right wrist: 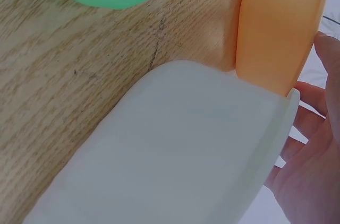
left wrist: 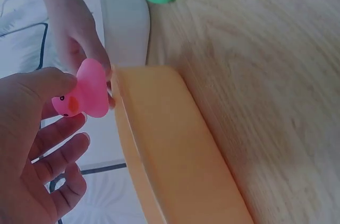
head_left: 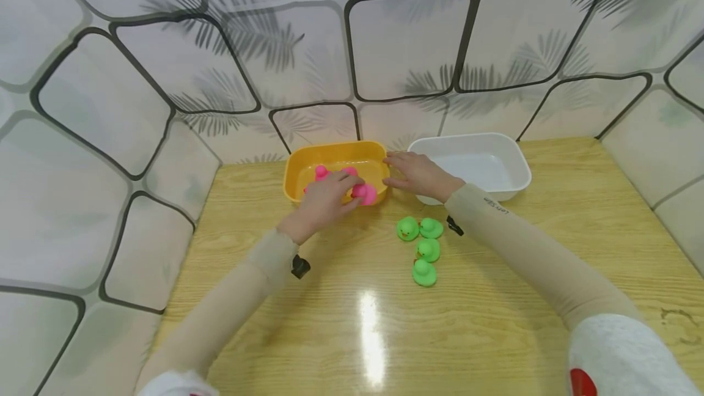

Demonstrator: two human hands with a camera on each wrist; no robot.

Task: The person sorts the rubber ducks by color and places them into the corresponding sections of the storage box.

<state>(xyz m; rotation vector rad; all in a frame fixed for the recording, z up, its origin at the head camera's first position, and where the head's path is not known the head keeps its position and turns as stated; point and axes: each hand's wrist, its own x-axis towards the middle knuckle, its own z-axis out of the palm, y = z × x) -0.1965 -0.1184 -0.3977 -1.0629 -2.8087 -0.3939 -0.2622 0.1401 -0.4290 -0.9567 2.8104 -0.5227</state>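
Note:
My left hand [head_left: 326, 195] pinches a pink rubber duck [left wrist: 91, 88] between thumb and fingers above the near right side of the yellow tub [head_left: 338, 154]. More pink ducks [head_left: 321, 171] lie in the tub, partly covered by that hand. My right hand [head_left: 420, 175] rests at the tub's right rim with its fingers extended and holds nothing that I can see. In the right wrist view, its thumb lies by the rim of the yellow tub and the other fingers are partly behind the white tub's edge.
A white tub [head_left: 473, 161] stands right of the yellow one, its left end under the right hand. Several green rubber ducks [head_left: 428, 250] sit in a cluster on the wooden table [head_left: 308, 322], in front of the tubs. A patterned wall [head_left: 407, 47] rises directly behind.

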